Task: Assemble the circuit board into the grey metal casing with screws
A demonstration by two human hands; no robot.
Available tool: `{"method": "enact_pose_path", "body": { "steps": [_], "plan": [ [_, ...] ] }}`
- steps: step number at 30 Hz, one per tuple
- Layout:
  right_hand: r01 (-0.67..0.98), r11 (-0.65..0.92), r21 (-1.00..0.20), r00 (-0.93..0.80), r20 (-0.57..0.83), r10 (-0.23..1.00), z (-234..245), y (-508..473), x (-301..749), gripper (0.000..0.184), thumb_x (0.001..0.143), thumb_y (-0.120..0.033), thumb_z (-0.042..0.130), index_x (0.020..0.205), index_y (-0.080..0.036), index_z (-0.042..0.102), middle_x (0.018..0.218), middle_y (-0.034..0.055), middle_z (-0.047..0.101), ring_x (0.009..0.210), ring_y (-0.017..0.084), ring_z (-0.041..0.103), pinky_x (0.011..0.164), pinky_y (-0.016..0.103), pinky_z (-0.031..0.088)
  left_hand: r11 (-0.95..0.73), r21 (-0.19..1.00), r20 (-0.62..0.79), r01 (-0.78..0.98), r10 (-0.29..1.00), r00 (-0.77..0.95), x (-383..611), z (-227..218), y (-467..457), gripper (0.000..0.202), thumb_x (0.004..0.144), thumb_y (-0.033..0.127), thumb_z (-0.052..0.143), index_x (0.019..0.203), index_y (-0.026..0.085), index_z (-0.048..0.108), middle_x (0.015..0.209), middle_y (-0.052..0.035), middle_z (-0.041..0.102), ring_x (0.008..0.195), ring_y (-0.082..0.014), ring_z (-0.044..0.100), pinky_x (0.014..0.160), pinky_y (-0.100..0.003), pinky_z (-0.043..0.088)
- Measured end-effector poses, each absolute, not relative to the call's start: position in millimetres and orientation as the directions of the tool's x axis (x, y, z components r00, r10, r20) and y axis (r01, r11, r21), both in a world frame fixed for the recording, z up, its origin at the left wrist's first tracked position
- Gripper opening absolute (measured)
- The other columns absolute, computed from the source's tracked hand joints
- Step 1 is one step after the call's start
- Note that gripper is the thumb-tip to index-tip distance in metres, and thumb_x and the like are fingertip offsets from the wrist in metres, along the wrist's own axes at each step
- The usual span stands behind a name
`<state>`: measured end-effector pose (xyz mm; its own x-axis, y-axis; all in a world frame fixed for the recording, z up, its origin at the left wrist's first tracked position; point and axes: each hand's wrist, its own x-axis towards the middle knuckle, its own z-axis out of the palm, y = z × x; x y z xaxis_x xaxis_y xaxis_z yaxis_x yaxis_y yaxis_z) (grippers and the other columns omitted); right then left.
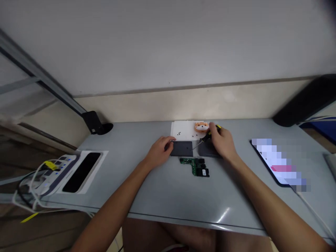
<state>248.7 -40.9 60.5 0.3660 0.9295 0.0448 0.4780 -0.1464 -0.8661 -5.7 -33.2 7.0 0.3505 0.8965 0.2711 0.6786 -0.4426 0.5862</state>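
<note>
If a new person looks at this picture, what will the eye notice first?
At the desk's far middle, the right hand holds a screwdriver over a dark panel, which the left hand steadies. A green circuit board lies just in front, and an orange bear-faced item sits on a white sheet behind.

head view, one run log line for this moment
left hand on dark panel | right hand holds screwdriver | circuit board lies nearer

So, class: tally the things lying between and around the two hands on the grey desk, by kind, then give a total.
Dark grey case panels: 2
Green circuit board: 1
Screwdriver: 1
White sheet: 1
Orange animal-face item: 1
Total: 6
</note>
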Motion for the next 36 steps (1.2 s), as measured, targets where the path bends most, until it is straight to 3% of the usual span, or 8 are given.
{"method": "enact_pose_path", "body": {
  "steps": [4, 9, 13, 18, 36],
  "plan": [
    [0.224, -0.097, -0.97, 0.378, -0.005, 0.926, 66.7, -41.7, 248.4, 0.054, 0.088, -0.07, 0.052, 0.066, -0.021, 0.061, 0.046, -0.004, 0.043, 0.044, 0.014, 0.04, 0.046, 0.029, 0.033, -0.449, 0.585, 0.271, 0.675, 0.893, 0.359, -5.3, 6.5, -33.3, 0.026, 0.097, 0.02, 0.051, 0.114, 0.024, 0.069, 0.088, -0.0023, 0.065, 0.079, -0.0183, 0.062, 0.078, -0.032, 0.055],
    [0.153, -0.07, -0.986, 0.414, 0.0, 0.91, 60.8, -41.4, 245.9, 0.05, 0.088, -0.065, 0.054, 0.067, -0.021, 0.062, 0.048, -0.005, 0.043, 0.043, 0.012, 0.037, 0.043, 0.027, 0.029, -0.445, 0.587, 0.275, 0.676, 0.895, 0.351, -4.6, 5.7, -32.5, 0.025, 0.098, 0.019, 0.05, 0.114, 0.023, 0.07, 0.09, -0.0028, 0.065, 0.079, -0.0179, 0.062, 0.08, -0.033, 0.055],
    [0.187, -0.118, -0.975, 0.419, -0.03, 0.908, 54.3, -39.1, 243.2, 0.048, 0.09, -0.061, 0.055, 0.063, -0.021, 0.058, 0.049, -0.005, 0.043, 0.046, 0.012, 0.039, 0.045, 0.028, 0.031, -0.441, 0.585, 0.255, 0.681, 0.897, 0.361, -5.0, 6.7, -32.0, 0.025, 0.099, 0.02, 0.051, 0.114, 0.023, 0.07, 0.089, -0.0028, 0.065, 0.079, -0.0183, 0.062, 0.079, -0.032, 0.054],
    [0.253, -0.059, -0.966, 0.42, 0.054, 0.906, 53.5, -39.4, 240.4, 0.05, 0.09, -0.062, 0.055, 0.061, -0.021, 0.058, 0.052, -0.0033, 0.048, 0.052, 0.013, 0.045, 0.053, 0.028, 0.037, -0.437, 0.576, 0.258, 0.691, 0.899, 0.353, -5.2, 6.7, -31.8, 0.025, 0.098, 0.019, 0.052, 0.113, 0.023, 0.071, 0.091, -0.0028, 0.065, 0.079, -0.0176, 0.061, 0.079, -0.032, 0.054],
    [0.374, -0.046, -0.926, 0.36, 0.1, 0.927, 51.1, -35.7, 252.1, 0.073, 0.079, -0.09, 0.041, 0.067, -0.021, 0.061, 0.05, -0.0013, 0.049, 0.053, 0.017, 0.05, 0.053, 0.03, 0.038, -0.477, 0.587, 0.287, 0.654, 0.878, 0.382, -4.5, 5.6, -30.8, 0.026, 0.096, 0.015, 0.049, 0.108, 0.022, 0.071, 0.089, -0.0027, 0.067, 0.083, -0.0177, 0.063, 0.081, -0.031, 0.053]
  ]
}}
